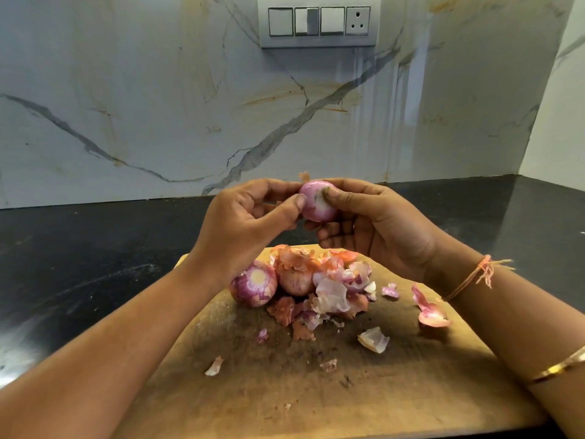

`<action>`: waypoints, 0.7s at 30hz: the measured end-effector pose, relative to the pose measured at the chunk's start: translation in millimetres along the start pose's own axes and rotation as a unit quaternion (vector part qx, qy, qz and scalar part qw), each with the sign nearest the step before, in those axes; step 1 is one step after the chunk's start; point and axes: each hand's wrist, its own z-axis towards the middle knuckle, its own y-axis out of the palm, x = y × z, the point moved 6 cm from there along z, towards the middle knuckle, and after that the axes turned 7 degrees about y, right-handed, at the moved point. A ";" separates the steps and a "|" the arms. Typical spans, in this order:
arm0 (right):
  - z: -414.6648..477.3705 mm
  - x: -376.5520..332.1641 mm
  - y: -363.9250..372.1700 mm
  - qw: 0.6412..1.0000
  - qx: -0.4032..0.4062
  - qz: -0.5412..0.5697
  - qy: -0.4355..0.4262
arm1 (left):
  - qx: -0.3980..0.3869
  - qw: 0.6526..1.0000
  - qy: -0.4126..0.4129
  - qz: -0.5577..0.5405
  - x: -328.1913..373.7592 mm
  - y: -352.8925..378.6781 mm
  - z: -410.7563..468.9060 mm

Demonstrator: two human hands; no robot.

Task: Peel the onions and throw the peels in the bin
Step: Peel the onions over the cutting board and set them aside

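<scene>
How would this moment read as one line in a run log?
step: peeling | left hand, right hand: grip held onion | board: cut-top onion, another onion, peels | bin: unseen

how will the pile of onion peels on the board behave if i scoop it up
The peels look thin and curled, so probably light and floppy. They lie as separate flakes on the cutting board, so some may scatter.
</scene>
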 end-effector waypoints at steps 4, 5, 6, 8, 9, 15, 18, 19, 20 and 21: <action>0.7 0.1 -0.5 0.998 0.016 -0.054 -0.018 | -0.010 1.000 -0.016 0.015 1.0 3.7 -1.1; 0.9 0.4 0.5 0.997 0.016 -0.071 -0.022 | -0.008 1.000 -0.021 0.018 0.6 3.5 -1.2; 0.7 0.4 1.3 0.996 0.017 -0.088 -0.027 | -0.006 0.999 -0.027 0.018 -0.2 3.5 -1.3; 0.5 -0.5 1.5 0.992 0.025 -0.121 -0.037 | -0.004 0.999 -0.038 0.017 -1.7 3.6 -1.3; 0.2 -1.2 1.0 0.990 0.030 -0.133 -0.040 | -0.004 0.999 -0.041 0.015 -1.9 3.6 -1.0; -1.2 -3.1 1.9 0.994 0.030 -0.091 -0.055 | -0.012 0.999 -0.045 -0.019 -0.9 3.5 0.5; -1.0 -5.5 -0.6 0.979 0.059 -0.176 -0.086 | -0.003 0.998 -0.051 -0.040 -1.2 3.8 0.6; -0.9 -6.3 -0.7 0.966 0.072 -0.227 -0.097 | 0.003 0.997 -0.059 -0.055 -1.7 3.5 0.5; -1.0 -6.9 -0.1 0.952 0.083 -0.273 -0.108 | 0.011 0.995 -0.069 -0.070 -2.2 2.7 0.3; -1.1 -7.4 0.4 0.941 0.091 -0.305 -0.117 | 0.019 0.993 -0.077 -0.084 -2.0 2.0 0.1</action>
